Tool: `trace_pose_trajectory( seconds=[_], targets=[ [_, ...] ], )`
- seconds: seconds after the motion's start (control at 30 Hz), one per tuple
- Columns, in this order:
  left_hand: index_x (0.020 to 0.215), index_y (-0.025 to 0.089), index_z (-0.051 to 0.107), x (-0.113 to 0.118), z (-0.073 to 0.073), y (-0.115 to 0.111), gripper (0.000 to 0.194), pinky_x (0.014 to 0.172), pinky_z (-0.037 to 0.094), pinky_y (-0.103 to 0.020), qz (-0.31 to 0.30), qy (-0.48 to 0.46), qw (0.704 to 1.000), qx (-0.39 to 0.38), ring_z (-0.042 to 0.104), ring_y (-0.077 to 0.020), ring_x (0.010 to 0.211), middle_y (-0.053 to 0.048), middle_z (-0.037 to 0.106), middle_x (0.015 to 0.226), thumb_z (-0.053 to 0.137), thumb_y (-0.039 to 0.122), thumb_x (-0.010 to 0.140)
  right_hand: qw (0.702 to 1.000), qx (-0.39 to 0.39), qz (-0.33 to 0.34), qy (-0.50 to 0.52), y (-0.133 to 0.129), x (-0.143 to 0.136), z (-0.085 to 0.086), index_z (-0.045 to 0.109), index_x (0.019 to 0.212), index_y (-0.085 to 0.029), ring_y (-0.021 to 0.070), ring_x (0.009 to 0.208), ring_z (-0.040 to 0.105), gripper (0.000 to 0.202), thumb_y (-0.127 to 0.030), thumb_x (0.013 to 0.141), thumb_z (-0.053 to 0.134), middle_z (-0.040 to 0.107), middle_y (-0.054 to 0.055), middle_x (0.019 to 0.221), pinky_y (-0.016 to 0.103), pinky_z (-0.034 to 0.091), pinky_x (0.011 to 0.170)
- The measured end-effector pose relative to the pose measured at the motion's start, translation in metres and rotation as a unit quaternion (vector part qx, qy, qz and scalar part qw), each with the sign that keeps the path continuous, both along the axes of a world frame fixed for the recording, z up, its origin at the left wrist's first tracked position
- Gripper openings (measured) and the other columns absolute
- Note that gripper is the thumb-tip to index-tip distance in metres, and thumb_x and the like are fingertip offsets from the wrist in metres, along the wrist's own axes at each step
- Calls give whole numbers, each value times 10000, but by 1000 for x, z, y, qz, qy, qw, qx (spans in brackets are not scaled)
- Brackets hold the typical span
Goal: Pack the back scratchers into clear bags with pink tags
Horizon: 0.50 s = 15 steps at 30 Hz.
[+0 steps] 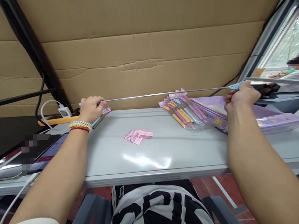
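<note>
A thin metal telescopic rod (163, 93) is stretched out almost level above the table. My left hand (90, 109) is closed around its left end, where a bit of blue shows. Its light-blue end piece (235, 86) on the right is gripped by my right hand (242, 95). Below my left hand lie a few slim sticks (98, 120) with purple claw-like tips, partly hidden by it. Left of my right hand, several colourful sticks (180, 112) lie in clear plastic with pink tags. Small pink printed cards (139, 136) overlap in the middle of the table.
A lilac tray (259, 113) with printed packaging stands under my right forearm. At left are a phone (49, 153), a white charger (64, 111) and a yellow bar (58, 121). Cardboard (137, 48) walls the back of the grey table (190, 156). Another person (294, 76) sits far right.
</note>
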<state>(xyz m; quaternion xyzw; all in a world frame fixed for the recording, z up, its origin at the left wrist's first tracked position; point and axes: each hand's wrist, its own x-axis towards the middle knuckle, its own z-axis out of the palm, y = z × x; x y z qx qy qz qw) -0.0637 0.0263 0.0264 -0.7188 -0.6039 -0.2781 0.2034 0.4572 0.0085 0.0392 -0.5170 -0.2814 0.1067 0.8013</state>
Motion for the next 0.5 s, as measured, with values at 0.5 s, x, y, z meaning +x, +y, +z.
trace_pose_trajectory(
  seconds=[0.5],
  targets=[
    [912,169,607,128,-6,-65,418,587,338,-320,-51,80,996,3,649,-269,759,-104,683,822,261,401,946,893,-16,425,-149,-31,-215,-24,437,695,-198,93,296,475,440,-609,781,570,581,-6,476,197,288,294]
  ],
)
